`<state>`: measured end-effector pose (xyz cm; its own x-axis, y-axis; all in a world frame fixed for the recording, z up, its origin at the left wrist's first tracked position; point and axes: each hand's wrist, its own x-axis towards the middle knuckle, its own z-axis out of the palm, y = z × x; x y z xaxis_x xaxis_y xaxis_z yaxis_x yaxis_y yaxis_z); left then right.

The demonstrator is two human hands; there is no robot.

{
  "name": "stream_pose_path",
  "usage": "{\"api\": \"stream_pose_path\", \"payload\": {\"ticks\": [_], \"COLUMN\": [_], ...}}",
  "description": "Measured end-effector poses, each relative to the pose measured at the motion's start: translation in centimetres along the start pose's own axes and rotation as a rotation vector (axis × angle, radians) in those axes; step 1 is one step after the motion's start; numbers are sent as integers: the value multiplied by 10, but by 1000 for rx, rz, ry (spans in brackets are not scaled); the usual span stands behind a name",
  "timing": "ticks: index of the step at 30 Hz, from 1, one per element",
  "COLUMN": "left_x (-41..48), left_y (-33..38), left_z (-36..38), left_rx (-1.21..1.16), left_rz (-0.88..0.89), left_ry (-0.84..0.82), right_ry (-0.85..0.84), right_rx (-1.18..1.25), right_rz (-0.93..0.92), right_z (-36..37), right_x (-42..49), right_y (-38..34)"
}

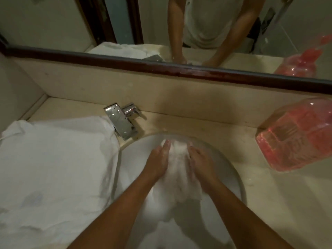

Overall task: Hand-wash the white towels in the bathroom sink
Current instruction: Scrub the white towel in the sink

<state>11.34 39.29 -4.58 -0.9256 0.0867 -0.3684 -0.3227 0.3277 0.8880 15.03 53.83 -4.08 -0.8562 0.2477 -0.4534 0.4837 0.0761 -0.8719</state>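
Observation:
A wet, bunched white towel [177, 169] lies in the round white sink [231, 169], reaching from its far rim toward me. My left hand [159, 159] grips the towel's left side, fingers pointing away and curled into the cloth. On the towel's right side my right hand [202, 161] holds the cloth in the same way. Both forearms come in from the bottom edge. A second white towel [53, 162] lies spread on the counter to the left of the sink, with its right edge hanging over the rim.
A chrome tap [124, 121] stands at the sink's far left, its lever over the rim. A clear plastic jug of pink liquid [298, 139] sits on the beige counter [197, 123] at the right. A dark-framed mirror [161, 65] runs along the back wall.

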Motion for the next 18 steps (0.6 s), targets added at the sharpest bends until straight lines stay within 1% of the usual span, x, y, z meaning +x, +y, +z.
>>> {"api": "stream_pose_path", "payload": {"ticks": [2, 3, 4, 5, 6, 8, 9, 10, 11, 12, 13, 15, 18], "left_x": [10, 16, 20, 25, 29, 35, 36, 36, 36, 35, 34, 31, 25], "left_y": [-28, -47, -65, -81, -96, -117, -123, -127, -131, -130, -129, -118, -92], "left_z": [0, 2, 3, 3, 4, 7, 10, 15, 21, 28, 34, 42, 40], "left_rx": [102, 166, 203, 206, 190, 158, 149, 128, 101, 75, 48, -32, -173], "left_rz": [2, 20, 47, 64, 89, 103, 83, 61, 31, -8, -48, -87, -72], "left_ry": [-117, -175, -203, -196, -167, -123, -120, -100, -55, -10, 17, 72, 199], "right_ry": [-73, -95, -104, -108, -106, -118, -150, -220, -266, -261, -224, -100, 10], "right_rx": [-93, -88, -96, -108, -174, -395, -550, -724, -871, -875, -769, -460, -200], "right_rz": [81, 110, 130, 115, 75, 51, 41, 36, 16, 20, 22, 4, -69], "right_z": [1, 2, 5, 8, 11, 19, 23, 26, 29, 30, 31, 29, 14], "right_x": [5, 8, 15, 19, 23, 35, 40, 43, 48, 51, 52, 53, 45], "right_y": [38, 55, 73, 82, 81, 80, 76, 74, 73, 74, 76, 86, 82]}}
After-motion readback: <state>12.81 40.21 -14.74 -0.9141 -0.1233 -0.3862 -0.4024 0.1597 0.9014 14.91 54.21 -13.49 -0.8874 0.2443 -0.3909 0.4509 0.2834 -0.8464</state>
